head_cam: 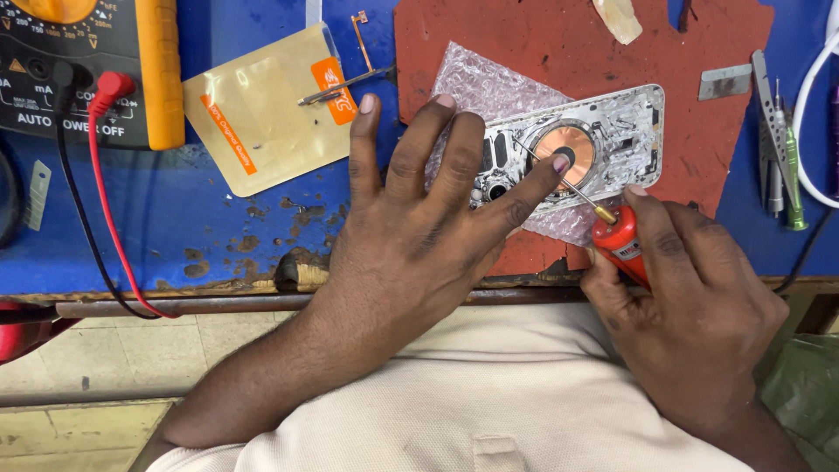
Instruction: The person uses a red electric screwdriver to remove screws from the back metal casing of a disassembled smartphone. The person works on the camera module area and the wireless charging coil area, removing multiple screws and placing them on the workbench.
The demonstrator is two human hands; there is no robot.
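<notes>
An opened phone back housing (612,131) with a round copper coil (566,145) lies on a sheet of bubble wrap (481,87) over a red mat (542,44). My left hand (428,218) presses flat on the housing's left end, its index fingertip resting at the coil. My right hand (690,315) grips a red-handled precision screwdriver (616,236). The thin shaft of the screwdriver reaches up and left across the coil.
A yellow multimeter (105,61) with red and black leads sits at the far left. A yellowish packet with an orange label (262,114) lies beside a flex cable (360,39). Tweezers and small screwdrivers (778,131) and a white cable lie at the right edge.
</notes>
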